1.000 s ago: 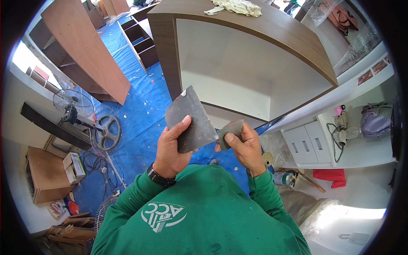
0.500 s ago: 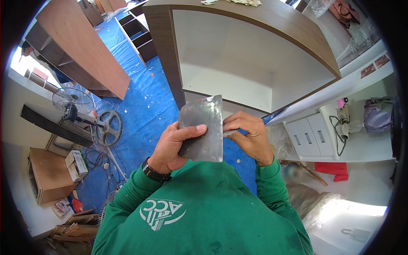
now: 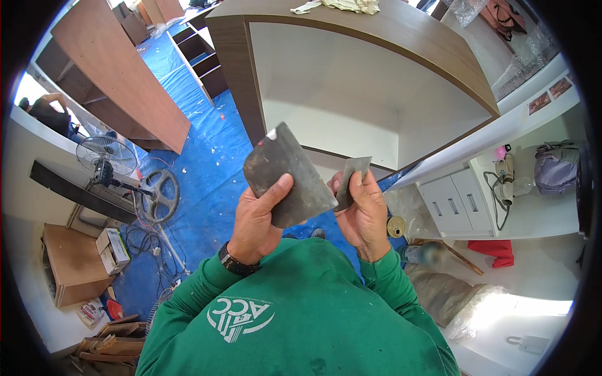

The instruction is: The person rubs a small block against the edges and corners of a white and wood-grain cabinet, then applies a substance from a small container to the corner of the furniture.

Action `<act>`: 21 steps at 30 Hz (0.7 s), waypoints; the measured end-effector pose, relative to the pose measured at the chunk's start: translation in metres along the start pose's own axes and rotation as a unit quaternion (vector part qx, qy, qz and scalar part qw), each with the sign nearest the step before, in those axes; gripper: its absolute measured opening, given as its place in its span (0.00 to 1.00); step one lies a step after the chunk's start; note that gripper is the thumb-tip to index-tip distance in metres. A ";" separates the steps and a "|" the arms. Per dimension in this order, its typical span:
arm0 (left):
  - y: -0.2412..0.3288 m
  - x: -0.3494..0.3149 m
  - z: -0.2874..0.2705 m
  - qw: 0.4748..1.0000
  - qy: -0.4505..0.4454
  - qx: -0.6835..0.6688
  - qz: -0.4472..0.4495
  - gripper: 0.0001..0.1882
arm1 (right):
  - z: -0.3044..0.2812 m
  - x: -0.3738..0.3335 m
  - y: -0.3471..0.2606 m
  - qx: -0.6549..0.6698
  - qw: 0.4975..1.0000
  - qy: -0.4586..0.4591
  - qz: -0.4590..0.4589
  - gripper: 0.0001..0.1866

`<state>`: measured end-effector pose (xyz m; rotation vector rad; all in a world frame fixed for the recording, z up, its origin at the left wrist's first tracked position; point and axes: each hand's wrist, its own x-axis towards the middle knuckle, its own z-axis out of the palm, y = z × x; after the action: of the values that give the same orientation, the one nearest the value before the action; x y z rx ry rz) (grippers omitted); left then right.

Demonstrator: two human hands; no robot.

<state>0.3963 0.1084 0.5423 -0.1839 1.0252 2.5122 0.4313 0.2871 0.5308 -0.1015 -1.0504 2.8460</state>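
Observation:
My left hand point(image 3: 254, 225) grips a dark grey metal plate point(image 3: 271, 153), flat and roughly rectangular, with a pale chip of colour at its top corner. The thumb lies across its face, and the fingers are mostly hidden behind it. A smaller metal plate point(image 3: 345, 188), thin like a putty spreader, is pinched between the thumb and fingers of my right hand point(image 3: 369, 222). It stands tilted, close beside the larger plate's right edge; whether they touch I cannot tell. Both hands are held in front of my green shirt, near a wood-trimmed cabinet point(image 3: 326, 75) with a white interior.
Blue sheeting point(image 3: 207, 150) covers the floor. To the left are a fan point(image 3: 106, 155), cables, a leaning wooden cabinet point(image 3: 119, 75) and another person point(image 3: 53, 119). An open tin point(image 3: 396, 227) stands to the right, by white drawers point(image 3: 456, 203). Pale gloves point(image 3: 351, 5) lie on the cabinet top.
The larger plate has tilted and moved slightly left. My right hand has turned and drawn back from behind its edge, bringing the smaller plate into view.

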 end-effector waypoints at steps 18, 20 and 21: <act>0.001 -0.003 0.004 1.000 0.002 -0.029 -0.011 0.15 | -0.020 0.009 0.002 0.250 0.915 -0.262 0.180 0.19; 0.000 -0.002 0.006 1.000 0.004 -0.023 0.002 0.14 | -0.019 0.009 0.000 0.258 0.908 -0.263 0.199 0.19; -0.001 -0.003 0.008 1.000 0.005 -0.020 0.010 0.14 | -0.014 0.006 -0.004 0.249 0.913 -0.249 0.206 0.19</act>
<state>0.3995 0.1135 0.5482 -0.1996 0.9859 2.5546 0.4270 0.2996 0.5227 0.5309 -0.3246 3.5357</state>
